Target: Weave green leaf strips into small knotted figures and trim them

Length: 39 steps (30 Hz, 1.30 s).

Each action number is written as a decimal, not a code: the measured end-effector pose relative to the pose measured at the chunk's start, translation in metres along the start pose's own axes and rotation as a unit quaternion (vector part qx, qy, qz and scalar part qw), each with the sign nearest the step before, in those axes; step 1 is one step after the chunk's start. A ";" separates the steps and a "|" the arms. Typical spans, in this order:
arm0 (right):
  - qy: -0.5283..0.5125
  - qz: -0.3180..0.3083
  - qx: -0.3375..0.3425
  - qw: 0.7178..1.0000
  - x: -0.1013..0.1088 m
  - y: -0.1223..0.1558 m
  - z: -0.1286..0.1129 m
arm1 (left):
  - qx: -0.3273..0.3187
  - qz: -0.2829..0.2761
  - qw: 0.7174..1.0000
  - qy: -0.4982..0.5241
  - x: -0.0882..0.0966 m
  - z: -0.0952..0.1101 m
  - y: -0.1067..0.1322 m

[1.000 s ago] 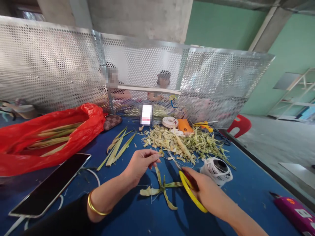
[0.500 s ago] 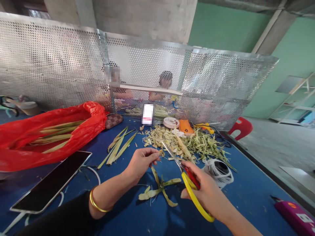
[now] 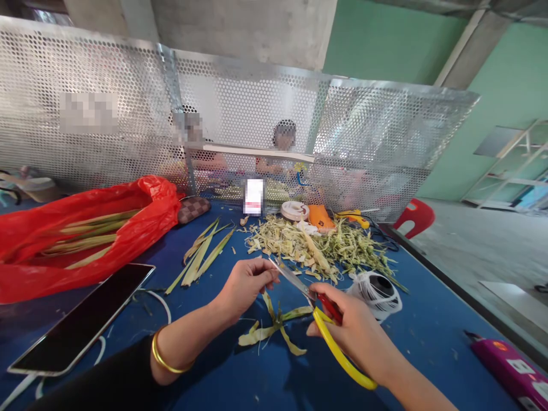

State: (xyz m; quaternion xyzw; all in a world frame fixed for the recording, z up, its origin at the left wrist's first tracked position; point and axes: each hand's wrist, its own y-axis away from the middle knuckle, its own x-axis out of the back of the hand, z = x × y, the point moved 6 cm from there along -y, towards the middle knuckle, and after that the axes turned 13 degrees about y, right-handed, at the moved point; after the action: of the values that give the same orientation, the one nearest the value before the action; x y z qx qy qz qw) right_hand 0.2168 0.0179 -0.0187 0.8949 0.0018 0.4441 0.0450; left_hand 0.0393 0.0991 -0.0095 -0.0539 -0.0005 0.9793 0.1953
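Observation:
My right hand [image 3: 346, 325] grips scissors [image 3: 340, 348] with red and yellow handles. Their blades point up and left, the tip right at the fingertips of my left hand [image 3: 252, 282]. Thumb and forefinger of that hand are pinched together; whatever is between them is too small or hidden to make out. Just below both hands is a star-like piece of pale green leaf strips [image 3: 259, 335] with several arms, thin fibres sticking out of it. I cannot tell whether its upper strip touches my left hand.
Leaf scraps [image 3: 295, 245] are heaped beyond the hands, near a tape roll [image 3: 294, 210] and white yarn [image 3: 374, 294]. Long leaves [image 3: 201, 257] lie left of them. A red bag [image 3: 158, 194], tablet-like device [image 3: 81, 325] and cable flank my left arm. A perforated metal screen [image 3: 244, 97] stands behind; people sit beyond.
The scissors have moved left, bringing their tip to my left fingertips. My left hand keeps its pinch in nearly the same place. The whole view has shifted slightly.

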 end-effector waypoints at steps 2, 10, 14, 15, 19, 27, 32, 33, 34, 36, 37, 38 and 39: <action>-0.006 -0.009 0.004 1.000 0.001 0.001 -0.003 | 0.001 -0.002 1.000 -0.002 0.000 0.000 0.000; -0.012 -0.017 0.024 0.999 0.001 0.001 -0.006 | 0.011 0.008 1.000 -0.006 0.003 -0.004 -0.002; -0.051 0.032 0.020 0.998 -0.001 0.000 0.000 | 0.014 0.023 1.000 0.001 0.006 -0.005 -0.002; -0.062 0.038 0.017 0.997 -0.001 0.000 0.002 | 0.021 0.028 0.999 0.009 0.006 -0.005 -0.002; -0.074 0.036 0.033 0.996 0.000 -0.003 0.005 | 0.039 0.037 0.997 0.064 0.006 -0.005 -0.001; -0.104 0.028 0.037 0.993 -0.004 -0.007 0.012 | 0.106 0.025 0.977 0.186 0.003 -0.011 0.001; -0.086 0.035 0.033 0.995 -0.003 -0.006 0.011 | 0.113 0.013 0.971 0.213 0.004 -0.012 0.001; -0.087 0.035 0.032 0.995 -0.002 -0.006 0.009 | 0.116 0.015 0.969 0.218 0.004 -0.013 0.001; -0.090 0.034 0.031 0.995 -0.001 -0.005 0.007 | 0.119 0.017 0.967 0.225 0.004 -0.013 0.001; -0.095 0.024 0.026 0.995 -0.002 -0.003 0.003 | 0.122 0.023 0.961 0.246 0.004 -0.015 0.001; -0.095 0.025 0.023 0.995 -0.002 -0.003 0.001 | 0.123 0.026 0.957 0.260 0.005 -0.016 0.001; -0.094 0.030 0.021 0.995 -0.002 -0.002 -0.001 | 0.124 0.029 0.954 0.273 0.005 -0.018 0.001; -0.091 0.038 0.022 0.995 -0.001 -0.001 -0.002 | 0.127 0.033 0.950 0.283 0.005 -0.020 0.001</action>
State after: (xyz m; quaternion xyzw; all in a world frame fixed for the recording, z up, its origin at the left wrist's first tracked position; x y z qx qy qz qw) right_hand 0.2144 0.0188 -0.0188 0.9317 -0.0261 0.3622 0.0085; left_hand 0.0361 0.0999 -0.0295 -0.3031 0.1808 0.9218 0.1603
